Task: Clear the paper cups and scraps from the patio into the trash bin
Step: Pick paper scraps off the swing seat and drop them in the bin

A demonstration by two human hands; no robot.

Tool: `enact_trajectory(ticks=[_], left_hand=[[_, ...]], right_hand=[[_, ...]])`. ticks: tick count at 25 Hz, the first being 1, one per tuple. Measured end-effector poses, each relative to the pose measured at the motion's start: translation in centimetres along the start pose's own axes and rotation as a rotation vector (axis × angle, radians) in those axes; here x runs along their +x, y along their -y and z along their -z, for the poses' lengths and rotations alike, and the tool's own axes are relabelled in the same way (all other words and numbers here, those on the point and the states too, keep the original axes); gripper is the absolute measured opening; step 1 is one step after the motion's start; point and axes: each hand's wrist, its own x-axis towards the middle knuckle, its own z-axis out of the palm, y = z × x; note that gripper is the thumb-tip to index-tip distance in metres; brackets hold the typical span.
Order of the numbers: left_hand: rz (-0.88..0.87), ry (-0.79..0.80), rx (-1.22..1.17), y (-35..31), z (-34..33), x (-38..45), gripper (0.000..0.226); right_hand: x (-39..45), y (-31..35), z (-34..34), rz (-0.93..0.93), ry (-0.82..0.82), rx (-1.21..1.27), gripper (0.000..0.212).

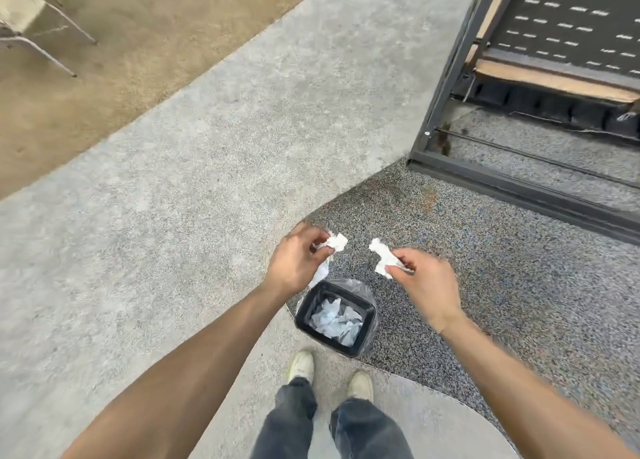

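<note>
Item: two white paper scraps, both held above and just beyond the trash bin [335, 321]. Our left hand [294, 262] pinches one crumpled paper scrap [333, 244] in curled fingers; our right hand [424, 282] pinches the other paper scrap [382, 258] between thumb and fingertips. The bin, small, black and lined with a clear bag, stands on the speckled mat [485, 268] just ahead of our shoes [302, 365], already holding crumpled paper. To the far right, a dark metal frame [446, 77]; far left, a chair leg [52, 56]. We judge it best to draw both hands nearer, squarely over the opening, before letting go, since light paper drifts.
</note>
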Motion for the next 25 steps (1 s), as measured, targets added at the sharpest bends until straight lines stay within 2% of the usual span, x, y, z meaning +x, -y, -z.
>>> enact_trajectory(ticks=[8,13,15,20,25], left_hand=[[0.135,0.159,0.118,15.8,-13.7,5.3,0.02],[0.328,0.301,0.165,24.7,-24.6,5.7,0.021],[0.34,0.367,0.197,27.1,-28.0,5.6,0.022],[0.289,0.428,0.33,31.6,-33.4,6.1,0.028],[0.303,0.441,0.337,32.6,-34.6,6.5,0.034]], right_hand=[[5.2,-9.3,-18.7,-0.266,0.115,-0.014,0.036],[5.7,-15.5,-31.0,-0.383,0.291,-0.023,0.039],[6.5,-17.2,-34.6,-0.41,0.322,-0.044,0.04],[8.3,-20.3,-41.6,-0.462,0.303,-0.089,0.036],[8.6,-20.8,-43.0,-0.468,0.357,-0.065,0.042]])
